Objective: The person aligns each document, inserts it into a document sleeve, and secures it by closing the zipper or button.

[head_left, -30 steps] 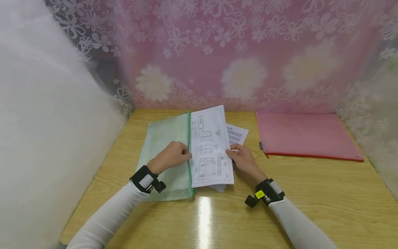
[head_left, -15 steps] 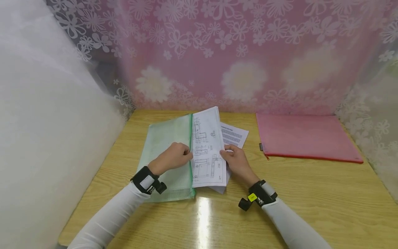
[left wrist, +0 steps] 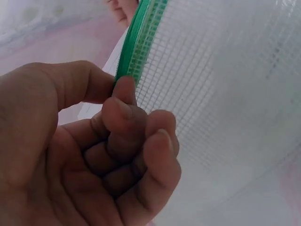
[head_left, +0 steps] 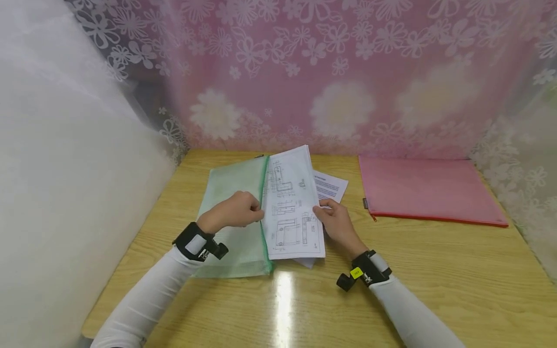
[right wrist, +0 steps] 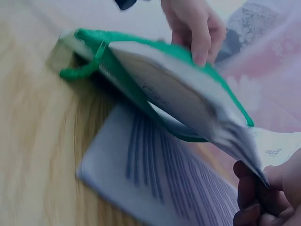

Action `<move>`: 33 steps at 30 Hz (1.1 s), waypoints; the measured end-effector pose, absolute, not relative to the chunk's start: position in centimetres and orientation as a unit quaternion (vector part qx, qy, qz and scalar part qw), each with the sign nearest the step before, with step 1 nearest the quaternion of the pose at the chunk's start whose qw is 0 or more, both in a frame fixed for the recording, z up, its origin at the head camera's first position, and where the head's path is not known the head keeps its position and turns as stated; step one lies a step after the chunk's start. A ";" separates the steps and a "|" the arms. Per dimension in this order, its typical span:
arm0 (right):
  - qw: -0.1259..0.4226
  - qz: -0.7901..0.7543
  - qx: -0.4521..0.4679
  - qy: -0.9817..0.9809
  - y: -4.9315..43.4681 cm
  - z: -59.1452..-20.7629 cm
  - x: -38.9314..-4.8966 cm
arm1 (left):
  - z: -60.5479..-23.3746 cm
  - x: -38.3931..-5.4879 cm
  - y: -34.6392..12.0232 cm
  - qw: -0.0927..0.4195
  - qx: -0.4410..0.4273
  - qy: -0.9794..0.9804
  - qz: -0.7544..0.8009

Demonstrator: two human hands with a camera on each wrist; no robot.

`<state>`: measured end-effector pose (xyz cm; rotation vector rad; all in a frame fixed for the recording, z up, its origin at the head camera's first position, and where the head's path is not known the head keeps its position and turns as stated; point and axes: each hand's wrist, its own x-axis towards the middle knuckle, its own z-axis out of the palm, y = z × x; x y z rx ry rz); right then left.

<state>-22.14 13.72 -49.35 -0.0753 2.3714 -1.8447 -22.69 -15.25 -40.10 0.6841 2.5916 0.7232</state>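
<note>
A pale green mesh zip pouch (head_left: 230, 179) lies on the left of the table, its green-edged mouth facing right. My left hand (head_left: 237, 209) pinches the upper edge of that mouth between thumb and forefinger, holding it raised. Papers (head_left: 291, 227) printed with line drawings stick out of the mouth, partly inside. At their right edge my right hand (head_left: 338, 223) grips the stack between thumb and fingers. Beneath, a printed text sheet (right wrist: 141, 165) rests on the table outside the pouch's opening in the right wrist view. How deep the papers reach inside is hidden.
A pink zip pouch (head_left: 431, 191) with a red zipper lies flat at the back right of the wooden table (head_left: 435, 270). Behind the table hangs a pink flowered curtain (head_left: 278, 72). A white sheet (head_left: 78, 169) borders the left side.
The papers shifted left with my right hand, further into the pouch, then came back slightly right. My left hand has drawn the pouch edge slightly up and left.
</note>
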 end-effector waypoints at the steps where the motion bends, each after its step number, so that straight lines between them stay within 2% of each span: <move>1: 0.074 -0.615 -0.024 0.785 13.5 -49.2 -22.1 | -40.2 -22.7 -15.1 0.183 0.241 0.917 0.259; 4: 0.091 -0.626 -0.015 0.774 12.7 -48.9 -21.9 | -40.5 -22.6 -14.5 0.179 0.231 0.919 0.265; 14: 0.089 -0.615 -0.034 0.783 10.9 -48.4 -22.2 | -40.7 -22.6 -13.8 0.141 0.241 0.926 0.254; 24: 0.153 -0.646 -0.031 0.748 9.6 -48.5 -22.2 | -41.7 -22.4 -12.9 0.116 0.276 0.925 0.234; 33: 0.167 -0.651 -0.017 0.740 9.0 -48.4 -22.1 | -41.8 -22.2 -12.1 0.103 0.305 0.921 0.218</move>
